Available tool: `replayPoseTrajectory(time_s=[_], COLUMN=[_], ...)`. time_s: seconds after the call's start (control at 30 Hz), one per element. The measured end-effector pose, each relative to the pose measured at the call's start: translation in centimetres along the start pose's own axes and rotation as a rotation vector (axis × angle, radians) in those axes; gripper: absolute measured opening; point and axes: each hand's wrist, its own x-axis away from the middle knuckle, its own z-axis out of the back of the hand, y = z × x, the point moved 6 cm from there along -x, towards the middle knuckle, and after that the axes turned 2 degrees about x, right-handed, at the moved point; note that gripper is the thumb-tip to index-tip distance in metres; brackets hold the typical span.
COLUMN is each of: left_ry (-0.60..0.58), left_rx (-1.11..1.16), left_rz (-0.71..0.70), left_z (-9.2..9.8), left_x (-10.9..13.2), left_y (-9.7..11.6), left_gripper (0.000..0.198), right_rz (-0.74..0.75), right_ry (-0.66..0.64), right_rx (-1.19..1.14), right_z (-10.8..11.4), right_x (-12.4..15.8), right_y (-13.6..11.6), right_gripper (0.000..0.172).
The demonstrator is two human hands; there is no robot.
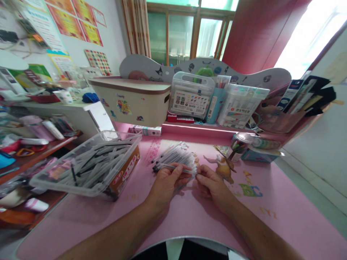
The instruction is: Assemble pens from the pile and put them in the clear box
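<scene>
A bunch of slim white and clear pens (177, 154) with dark tips lies on the pink desk (151, 220) just beyond my hands. My left hand (165, 182) is closed, thumb and fingers pinching a pen (166, 166) at the near side of the bunch. Close by on the right, my right hand (213, 182) has its fingers curled in a pinch at the white ends of the pens. What sits between those right fingertips is too small to make out. To the left stands a clear plastic bin (67, 191) full of similar grey-white pens.
Behind the desk, a raised shelf carries a beige lidded box (135, 104), a clear marker case (191, 99), another marker case (241, 108) and a pen holder (284, 121). A lidded jar (240, 146) stands at the back right. Cluttered red-brown shelves (54, 144) flank the left side.
</scene>
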Motion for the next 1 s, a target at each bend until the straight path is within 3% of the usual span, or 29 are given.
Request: replayPoseTrajectory(time_s=[0.23, 0.4, 0.57, 0.73, 0.83, 1.0], left_ry=[0.006, 0.076, 0.098, 0.052, 0.119, 0.268], left_rx=[-0.015, -0.052, -0.077, -0.181, -0.093, 0.265], left_rz=[-0.005, -0.033, -0.107, -0.111, -0.245, -0.574], left_z=[0.0, 0.6, 0.4, 0.1, 0.9, 2.6], left_x=[0.0, -0.1, 0.2, 0.7, 0.4, 0.4], left_y=[0.1, 0.4, 1.1, 1.3, 2.6, 5.8], left_gripper=[0.032, 0.026, 0.028, 0.03, 0.031, 0.021], right_rz=[-0.02, -0.025, -0.159, -0.256, -0.241, -0.219], right_ry=[0.04, 0.009, -0.046, -0.072, -0.059, 0.07], right_rx=[0.077, -0.071, -0.237, -0.155, -0.116, -0.198], right_z=[0.0, -0.4, -0.7, -0.9, -0.8, 0.3], right_x=[0.1, 0.1, 0.5, 0.9, 0.8, 0.1], right_y=[0.0, -0.4, -0.4, 0.1, 0.2, 0.3], right_gripper=[0.047, 0.033, 0.024, 0.026, 0.033, 0.032])
